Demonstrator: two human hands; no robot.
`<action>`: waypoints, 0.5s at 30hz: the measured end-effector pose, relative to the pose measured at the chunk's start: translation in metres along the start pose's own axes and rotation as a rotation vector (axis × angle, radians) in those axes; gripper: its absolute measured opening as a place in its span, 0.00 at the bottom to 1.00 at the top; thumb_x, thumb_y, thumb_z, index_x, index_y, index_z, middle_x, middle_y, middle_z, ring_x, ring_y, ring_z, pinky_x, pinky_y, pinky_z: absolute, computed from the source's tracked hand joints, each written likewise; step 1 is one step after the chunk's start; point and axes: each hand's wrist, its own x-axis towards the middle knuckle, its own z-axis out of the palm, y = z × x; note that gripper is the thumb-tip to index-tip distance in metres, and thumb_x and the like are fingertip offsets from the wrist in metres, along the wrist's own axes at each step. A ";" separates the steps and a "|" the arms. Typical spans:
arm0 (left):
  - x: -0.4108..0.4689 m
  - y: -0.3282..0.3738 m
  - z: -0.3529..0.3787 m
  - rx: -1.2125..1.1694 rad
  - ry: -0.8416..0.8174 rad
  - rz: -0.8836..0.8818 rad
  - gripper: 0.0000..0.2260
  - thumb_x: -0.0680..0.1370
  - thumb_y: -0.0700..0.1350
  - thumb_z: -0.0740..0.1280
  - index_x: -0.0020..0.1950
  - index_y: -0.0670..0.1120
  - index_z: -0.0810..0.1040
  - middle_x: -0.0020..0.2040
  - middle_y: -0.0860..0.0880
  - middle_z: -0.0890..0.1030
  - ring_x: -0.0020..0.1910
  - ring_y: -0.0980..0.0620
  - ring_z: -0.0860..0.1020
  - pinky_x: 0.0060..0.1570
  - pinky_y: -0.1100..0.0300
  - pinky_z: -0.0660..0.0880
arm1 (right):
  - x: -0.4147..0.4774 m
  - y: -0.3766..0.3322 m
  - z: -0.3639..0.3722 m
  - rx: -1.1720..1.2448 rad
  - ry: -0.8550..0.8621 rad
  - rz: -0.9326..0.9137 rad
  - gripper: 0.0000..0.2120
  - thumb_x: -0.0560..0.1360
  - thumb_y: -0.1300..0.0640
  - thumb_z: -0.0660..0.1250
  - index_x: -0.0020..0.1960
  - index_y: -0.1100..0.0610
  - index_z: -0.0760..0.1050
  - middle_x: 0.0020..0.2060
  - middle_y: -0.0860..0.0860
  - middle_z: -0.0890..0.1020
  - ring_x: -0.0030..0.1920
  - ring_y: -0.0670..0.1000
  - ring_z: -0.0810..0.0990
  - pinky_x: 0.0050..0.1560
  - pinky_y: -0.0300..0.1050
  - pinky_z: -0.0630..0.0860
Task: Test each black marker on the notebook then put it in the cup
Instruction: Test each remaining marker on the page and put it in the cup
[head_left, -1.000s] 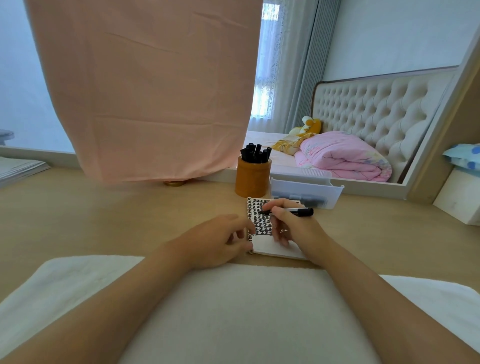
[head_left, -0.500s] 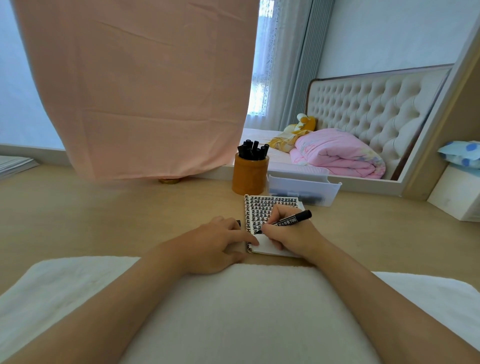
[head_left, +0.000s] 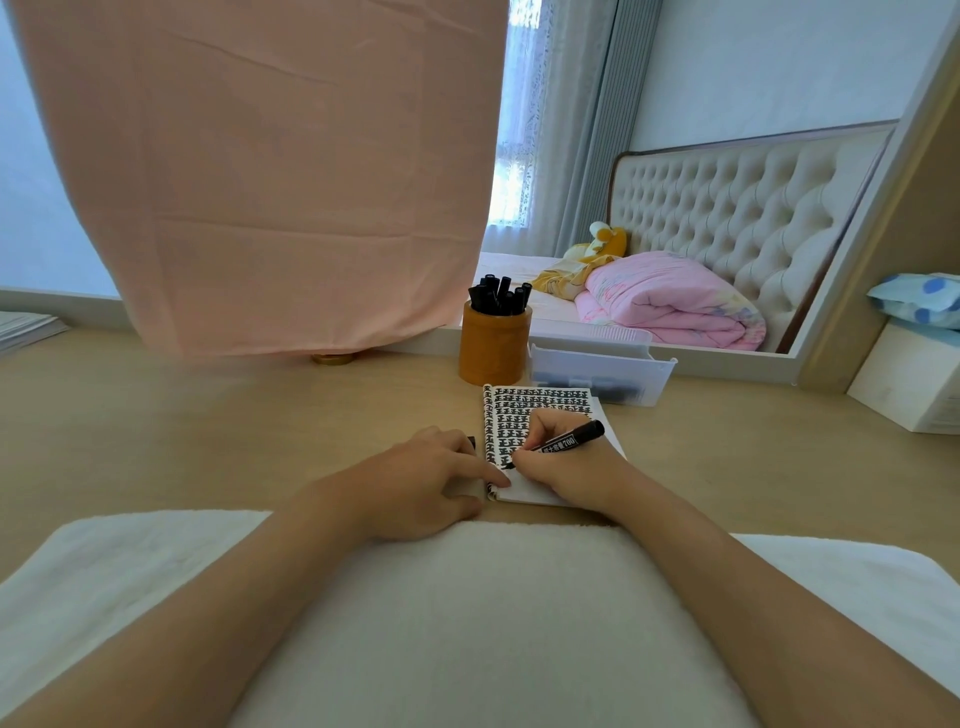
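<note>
The black marker lies slanted in the right hand, pinched between thumb and curled fingers. Its tip is down on the notebook at the lower edge of the dark rows of test marks, and its back end points up and to the right. The right hand's heel rests on the blank lower part of the page. Just beside it, the left hand lies palm down on the counter, with its forefinger stretched onto the notebook's near-left corner. A small dark bit shows past its knuckles; I cannot tell whether the other fingers hold it. The brown cup, already holding other markers, stands just beyond the notebook, well clear of both hands.
</note>
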 end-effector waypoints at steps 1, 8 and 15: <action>0.000 0.000 0.000 -0.001 -0.001 -0.002 0.16 0.80 0.55 0.64 0.67 0.68 0.71 0.62 0.56 0.70 0.61 0.57 0.64 0.64 0.55 0.66 | 0.000 0.000 0.000 0.001 0.006 -0.001 0.15 0.69 0.63 0.73 0.31 0.50 0.71 0.28 0.43 0.76 0.30 0.39 0.72 0.32 0.33 0.68; 0.000 0.001 -0.001 -0.006 -0.013 -0.016 0.17 0.80 0.55 0.64 0.67 0.69 0.70 0.63 0.56 0.69 0.61 0.56 0.64 0.64 0.54 0.66 | -0.001 -0.001 -0.002 -0.036 -0.023 -0.046 0.14 0.70 0.62 0.74 0.32 0.50 0.72 0.31 0.44 0.78 0.32 0.39 0.74 0.34 0.32 0.69; -0.001 0.001 -0.002 0.016 -0.021 -0.002 0.18 0.80 0.54 0.64 0.67 0.69 0.69 0.65 0.56 0.69 0.62 0.56 0.64 0.63 0.54 0.67 | 0.000 0.002 -0.002 -0.004 -0.018 -0.052 0.13 0.69 0.64 0.73 0.32 0.53 0.73 0.31 0.47 0.77 0.32 0.41 0.73 0.33 0.35 0.70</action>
